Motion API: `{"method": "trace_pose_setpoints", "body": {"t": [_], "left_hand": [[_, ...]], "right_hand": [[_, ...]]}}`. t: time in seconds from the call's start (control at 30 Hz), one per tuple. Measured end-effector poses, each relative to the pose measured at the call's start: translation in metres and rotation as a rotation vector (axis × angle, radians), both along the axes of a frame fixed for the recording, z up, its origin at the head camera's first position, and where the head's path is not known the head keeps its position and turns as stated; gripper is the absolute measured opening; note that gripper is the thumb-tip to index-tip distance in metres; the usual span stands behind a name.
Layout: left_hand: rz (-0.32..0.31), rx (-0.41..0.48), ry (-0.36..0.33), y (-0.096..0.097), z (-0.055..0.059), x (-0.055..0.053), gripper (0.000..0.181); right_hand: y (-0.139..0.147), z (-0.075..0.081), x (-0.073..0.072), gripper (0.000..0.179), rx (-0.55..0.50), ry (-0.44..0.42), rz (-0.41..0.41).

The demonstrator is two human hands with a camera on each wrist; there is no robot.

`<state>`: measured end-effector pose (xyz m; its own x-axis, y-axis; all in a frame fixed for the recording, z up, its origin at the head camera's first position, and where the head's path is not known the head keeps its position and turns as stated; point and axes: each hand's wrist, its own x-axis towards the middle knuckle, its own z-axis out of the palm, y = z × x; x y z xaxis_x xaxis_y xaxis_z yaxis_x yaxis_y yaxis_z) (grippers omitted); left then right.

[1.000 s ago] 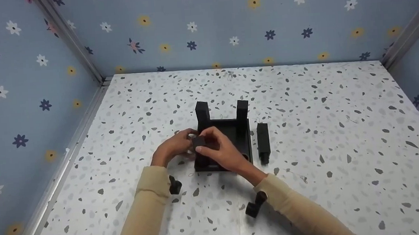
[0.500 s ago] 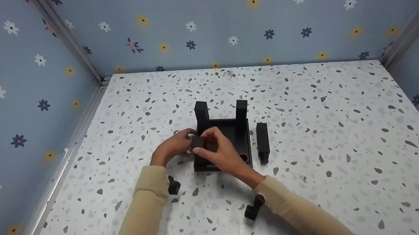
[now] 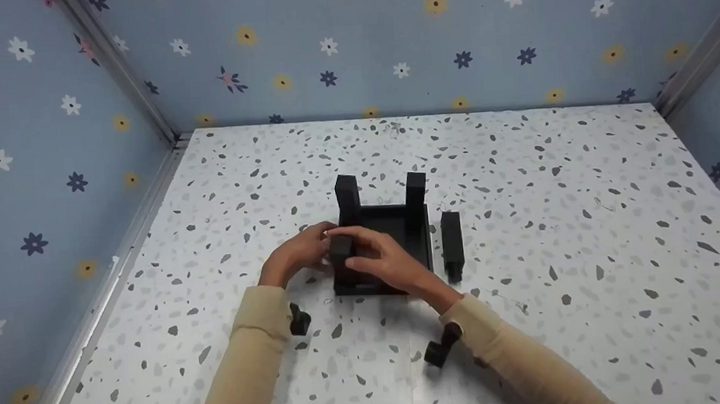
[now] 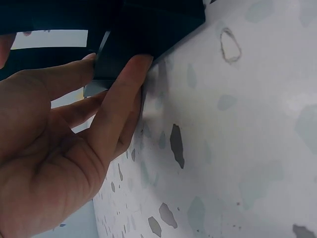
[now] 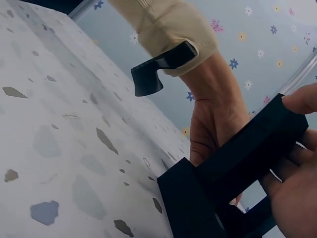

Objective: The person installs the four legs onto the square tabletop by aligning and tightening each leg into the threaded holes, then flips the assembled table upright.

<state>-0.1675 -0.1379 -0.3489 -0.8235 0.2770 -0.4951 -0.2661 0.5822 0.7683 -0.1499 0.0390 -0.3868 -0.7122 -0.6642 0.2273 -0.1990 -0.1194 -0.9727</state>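
Observation:
A small black table lies upside down, its shallow top (image 3: pixel 390 228) flat on the surface and several legs pointing up. My left hand (image 3: pixel 303 249) grips the left side of the top beside the near-left leg (image 3: pixel 340 246); the left wrist view shows its fingertips against the black edge. Around the upper end of that same leg, my right hand (image 3: pixel 383 257) has its thumb on one side and fingers on the other. The right wrist view shows the thumb on the leg's end (image 5: pixel 282 116). The near-right corner is hidden behind my right hand.
A loose black leg (image 3: pixel 452 243) with a peg at its near end lies right of the table. Two upright legs, far left (image 3: pixel 347 196) and far right (image 3: pixel 416 192), rise from the top. Flower-patterned walls (image 3: pixel 349 50) enclose the speckled surface (image 3: pixel 557 213).
The right hand's fingers have shifted on the near-left leg: the index finger reaches further left across its far side, and the thumb has slid down and right. The left hand stays put.

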Motion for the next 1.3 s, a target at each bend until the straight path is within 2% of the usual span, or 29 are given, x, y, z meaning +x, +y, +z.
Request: {"method": "trace_pose_setpoints", "body": {"t": [0.07,0.1,0.17,0.27,0.47,0.7,0.83,1.1,1.3], "left_hand": [[-0.022,0.028,-0.009,-0.016,-0.051,-0.029,0.041],[-0.04,0.054,-0.009,-0.022,-0.069,-0.039,0.043],[-0.024,0.061,-0.017,-0.025,-0.085,-0.049,0.045],[-0.008,0.029,0.0,-0.026,-0.095,-0.053,0.046],[0.005,-0.01,0.002,-0.024,-0.096,-0.053,0.052],[0.006,-0.04,0.025,-0.022,-0.094,-0.052,0.054],[-0.007,-0.039,0.044,-0.023,-0.094,-0.052,0.053],[0.004,0.018,0.009,-0.024,-0.093,-0.052,0.058],[0.006,0.004,0.015,-0.024,-0.092,-0.051,0.062]], "right_hand": [[-0.002,-0.027,-0.014,0.047,0.024,-0.026,-0.03],[-0.003,-0.038,-0.019,0.047,0.007,-0.027,-0.051],[-0.003,-0.049,-0.025,0.047,0.014,-0.021,-0.056],[-0.003,-0.055,-0.028,0.049,0.019,-0.04,-0.051],[-0.004,-0.054,-0.028,0.052,0.061,-0.04,-0.08],[-0.006,-0.031,-0.015,0.045,0.096,0.007,-0.153],[-0.008,-0.03,-0.012,0.044,0.111,0.043,-0.196],[-0.013,-0.028,-0.006,0.043,0.107,0.116,-0.285],[-0.017,-0.025,-0.002,0.041,0.113,0.163,-0.342]]}}
